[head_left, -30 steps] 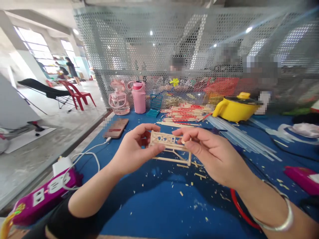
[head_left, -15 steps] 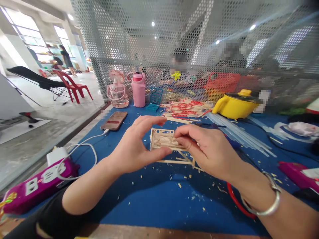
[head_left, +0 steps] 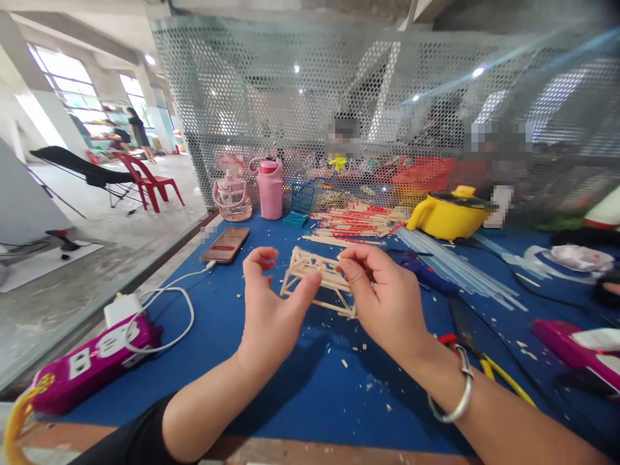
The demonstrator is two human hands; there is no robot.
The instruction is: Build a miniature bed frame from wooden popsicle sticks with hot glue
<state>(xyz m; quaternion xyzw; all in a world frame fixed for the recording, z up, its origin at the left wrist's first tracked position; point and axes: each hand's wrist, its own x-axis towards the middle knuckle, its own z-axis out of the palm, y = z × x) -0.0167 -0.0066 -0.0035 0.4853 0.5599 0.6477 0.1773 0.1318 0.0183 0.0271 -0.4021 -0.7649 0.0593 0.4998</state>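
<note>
A small frame model made of thin pale wooden sticks is held tilted above the blue tabletop. My right hand pinches its upper right end between thumb and fingers, and the hand hides that end. On the other side, my left hand is open, its thumb apart from its bent fingers. The left thumb overlaps the front of the model; whether it touches, I cannot tell. A silvery bracelet circles my right wrist.
Wooden sticks with red markings lie in a pile behind, near a yellow pot and clear glue sticks. Yellow-handled pliers rest right. Left are a phone, a purple power strip and a pink bottle.
The model has tilted, showing more of its lower struts. My left hand has turned upright, and its fingers have moved back from the model's top. My right hand keeps its pinch.
</note>
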